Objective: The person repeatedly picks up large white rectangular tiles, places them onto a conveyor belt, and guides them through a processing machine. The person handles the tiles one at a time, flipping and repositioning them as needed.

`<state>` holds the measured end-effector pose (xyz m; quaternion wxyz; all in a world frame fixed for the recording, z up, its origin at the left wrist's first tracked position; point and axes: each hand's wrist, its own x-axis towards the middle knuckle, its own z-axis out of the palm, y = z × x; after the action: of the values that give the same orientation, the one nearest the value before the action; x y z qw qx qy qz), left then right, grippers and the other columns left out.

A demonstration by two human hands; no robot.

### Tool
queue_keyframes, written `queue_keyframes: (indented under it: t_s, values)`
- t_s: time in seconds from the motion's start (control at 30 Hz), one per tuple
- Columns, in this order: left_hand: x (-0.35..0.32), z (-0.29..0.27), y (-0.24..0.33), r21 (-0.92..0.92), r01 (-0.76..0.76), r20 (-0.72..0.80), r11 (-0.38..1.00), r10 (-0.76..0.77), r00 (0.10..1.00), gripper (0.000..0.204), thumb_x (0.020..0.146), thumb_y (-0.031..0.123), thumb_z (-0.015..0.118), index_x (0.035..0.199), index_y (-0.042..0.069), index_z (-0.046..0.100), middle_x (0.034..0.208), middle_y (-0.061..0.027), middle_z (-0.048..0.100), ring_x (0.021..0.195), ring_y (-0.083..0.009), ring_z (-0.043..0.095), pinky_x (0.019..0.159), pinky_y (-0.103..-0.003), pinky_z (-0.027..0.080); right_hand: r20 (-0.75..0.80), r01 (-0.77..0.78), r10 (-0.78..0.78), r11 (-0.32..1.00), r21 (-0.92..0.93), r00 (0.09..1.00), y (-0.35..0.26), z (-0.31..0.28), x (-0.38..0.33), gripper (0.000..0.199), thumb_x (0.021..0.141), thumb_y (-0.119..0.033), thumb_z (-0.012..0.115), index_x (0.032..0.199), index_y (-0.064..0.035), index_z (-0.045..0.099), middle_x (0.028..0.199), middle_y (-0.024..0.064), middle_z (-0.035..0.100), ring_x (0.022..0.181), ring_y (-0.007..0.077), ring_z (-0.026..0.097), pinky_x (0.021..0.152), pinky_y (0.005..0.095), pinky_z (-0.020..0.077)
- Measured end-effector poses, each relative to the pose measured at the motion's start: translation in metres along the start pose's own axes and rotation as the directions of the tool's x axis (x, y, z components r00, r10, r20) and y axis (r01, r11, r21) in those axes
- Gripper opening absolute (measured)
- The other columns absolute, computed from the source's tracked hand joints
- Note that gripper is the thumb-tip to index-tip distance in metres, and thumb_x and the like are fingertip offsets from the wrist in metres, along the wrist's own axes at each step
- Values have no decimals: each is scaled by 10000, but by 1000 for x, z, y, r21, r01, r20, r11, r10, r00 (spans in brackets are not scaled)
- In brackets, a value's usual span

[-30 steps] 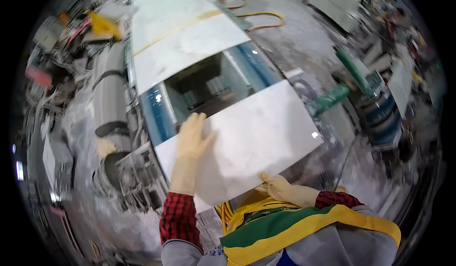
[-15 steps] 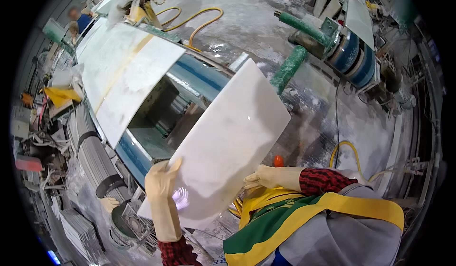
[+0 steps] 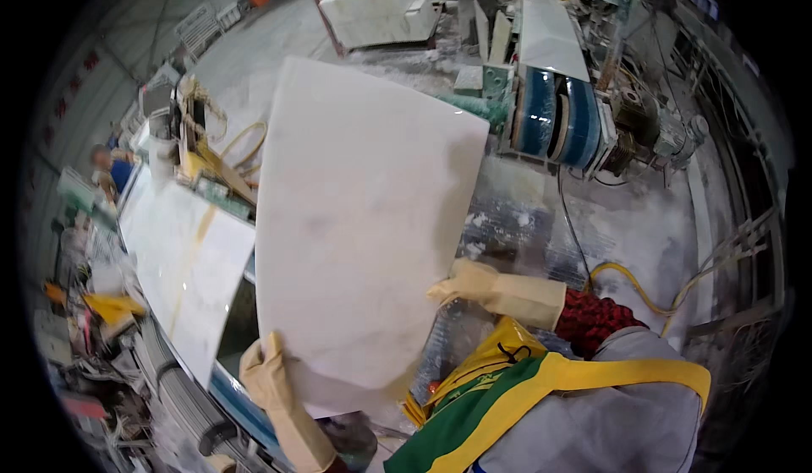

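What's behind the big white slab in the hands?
Past the white slab, you can see part of a green bar and a dark opening. Whatever's behind its middle is covered.

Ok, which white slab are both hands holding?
The large middle slab: left hand on its lower-left edge, right hand on its right edge. Neither hand touches those on the left conveyor or upper-right conveyor.

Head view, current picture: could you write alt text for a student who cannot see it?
A person's gloved left hand and right hand hold a large white slab by its left and right edges. Left of it, a tan-striped white sheet lies over a blue belt; at upper right stands a blue-belted machine.
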<state>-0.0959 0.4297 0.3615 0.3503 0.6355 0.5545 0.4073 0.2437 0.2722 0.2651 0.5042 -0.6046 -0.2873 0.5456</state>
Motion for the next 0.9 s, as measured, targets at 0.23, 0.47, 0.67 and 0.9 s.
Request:
queue_keyframes:
  t_s: [0.23, 0.47, 0.67, 0.9]
  values:
    - [39, 230, 42, -259, 70, 176, 963, -24, 984, 469, 1011, 405, 769, 1072, -60, 800, 874, -42, 751, 746, -124, 608, 683, -293, 475, -345, 224, -165, 965, 139, 924, -66, -198, 8, 265, 930, -183, 798, 1137, -27, 741, 1050, 93, 756, 964, 180, 706, 815, 328, 561]
    - [-19, 422, 127, -230, 358, 351, 905, -266, 898, 582, 1001, 492, 742, 1223, -45, 783, 1070, -113, 787, 901, -215, 712, 801, -345, 566, -612, 395, -148, 872, 291, 777, -71, -342, -13, 257, 988, -168, 746, 1200, -30, 707, 1094, 89, 744, 994, 184, 706, 862, 355, 568]
    - [-23, 510, 84, -30, 382, 573, 923, -297, 764, 530, 1019, 471, 722, 1230, -12, 778, 1071, -116, 793, 922, -201, 730, 782, -351, 581, -842, 152, 121, 961, 233, 526, 23, -408, 2, 266, 985, -169, 749, 1199, -11, 735, 1156, 83, 747, 994, 201, 707, 863, 341, 565]
    - [-32, 580, 59, -55, 453, 738, 890, -269, 619, 400, 1043, 372, 712, 1179, 0, 766, 1011, -75, 773, 846, -175, 693, 748, -331, 556, -843, 246, -45, 964, 105, 536, 134, -478, 24, 358, 987, -258, 771, 1243, -9, 761, 1174, 97, 776, 1090, 214, 714, 936, 356, 559]
